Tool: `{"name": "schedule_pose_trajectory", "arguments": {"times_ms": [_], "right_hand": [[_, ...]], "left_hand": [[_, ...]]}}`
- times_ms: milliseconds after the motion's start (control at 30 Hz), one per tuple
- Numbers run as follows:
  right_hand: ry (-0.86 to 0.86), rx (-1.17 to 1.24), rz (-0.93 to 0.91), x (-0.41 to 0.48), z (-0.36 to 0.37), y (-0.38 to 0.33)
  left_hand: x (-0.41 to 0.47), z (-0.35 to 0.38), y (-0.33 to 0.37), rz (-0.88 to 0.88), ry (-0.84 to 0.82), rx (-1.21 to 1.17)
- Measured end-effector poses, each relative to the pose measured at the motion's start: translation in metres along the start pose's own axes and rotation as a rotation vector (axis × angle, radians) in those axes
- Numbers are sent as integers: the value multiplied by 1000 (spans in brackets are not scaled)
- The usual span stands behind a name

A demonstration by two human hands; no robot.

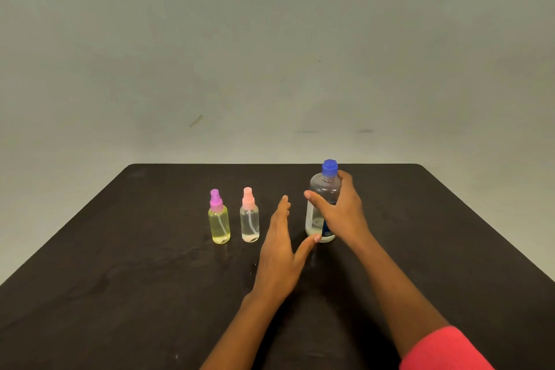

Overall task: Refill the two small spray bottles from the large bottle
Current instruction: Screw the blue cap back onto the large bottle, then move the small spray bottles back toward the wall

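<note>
While yellow sprayer and clear sprayer stand capped mid-counter, R hand wraps the big bottle, upright just to their right, blue cap on; L hand hovers flat-open, empty. Refill looks barely begun: nothing uncapped yet.

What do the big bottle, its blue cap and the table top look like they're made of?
The big bottle looks like clear, glossy plastic: you see straight through its wall, which carries soft highlights. The blue cap is probably opaque plastic, one solid even colour. The table top is dark, matte and faintly smudged, possibly laminate or painted board; the picture leaves that open.
</note>
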State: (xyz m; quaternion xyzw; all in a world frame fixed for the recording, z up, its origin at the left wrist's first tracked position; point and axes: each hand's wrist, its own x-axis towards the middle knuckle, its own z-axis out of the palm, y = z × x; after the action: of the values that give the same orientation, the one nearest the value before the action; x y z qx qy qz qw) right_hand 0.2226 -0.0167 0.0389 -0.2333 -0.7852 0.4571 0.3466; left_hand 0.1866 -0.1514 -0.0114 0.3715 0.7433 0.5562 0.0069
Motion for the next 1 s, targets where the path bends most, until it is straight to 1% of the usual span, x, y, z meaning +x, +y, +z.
{"name": "schedule_pose_trajectory", "arguments": {"times_ms": [133,267,400,500,633,733,800,900,1000], "right_hand": [[3,-3,-9,0,0,4],[6,4,-14,-1,0,7],[31,1,-22,-2,2,7],[60,7,-27,-4,4,8],[98,17,-43,-8,7,11],[102,22,-56,-10,8,16],[93,17,-42,-12,8,21],[60,-36,18,-19,8,29],[28,-32,104,-26,10,43]], "left_hand": [[-2,-4,0,80,89,84],[-4,-14,-4,197,292,118],[-3,-27,-10,240,461,146],[-2,-32,-14,216,532,166],[-1,-37,-20,136,588,183],[0,-40,-22,118,607,199],[0,-40,-22,137,602,192],[-2,-35,-16,238,565,175],[-3,-27,-13,283,462,150]]}}
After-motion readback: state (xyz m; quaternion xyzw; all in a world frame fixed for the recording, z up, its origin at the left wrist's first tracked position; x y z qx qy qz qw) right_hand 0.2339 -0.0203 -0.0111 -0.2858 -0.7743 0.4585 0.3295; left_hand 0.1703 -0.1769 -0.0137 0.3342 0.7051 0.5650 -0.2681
